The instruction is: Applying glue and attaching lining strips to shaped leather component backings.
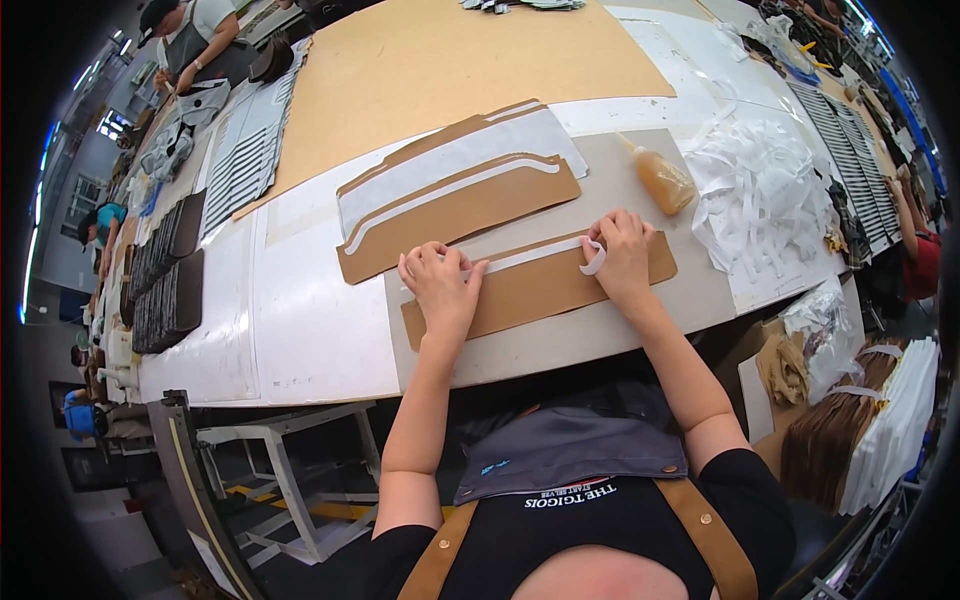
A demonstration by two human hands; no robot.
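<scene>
A long brown panel point(540, 295), apparently leather-like, lies on a grey board in front of me. A narrow white strip point(530, 254) runs along its far edge. My left hand point(443, 288) is at the panel's left part, fingers bent and thumb against the strip. My right hand point(622, 258) pinches the strip near the right end, and a loose curl of it point(594, 260) hangs below the fingers. Just beyond lies another brown panel point(470, 208) with a white strip along its shaped edge, overlapping a white-faced piece point(460, 155).
A bottle of amber liquid point(664, 182) lies right of the panels, beside a heap of white strips point(765, 195). Dark stacked pieces point(170, 290) sit at left. A large tan sheet point(470, 60) covers the far table. Bundled pieces point(850, 430) stand at lower right. Other people work around.
</scene>
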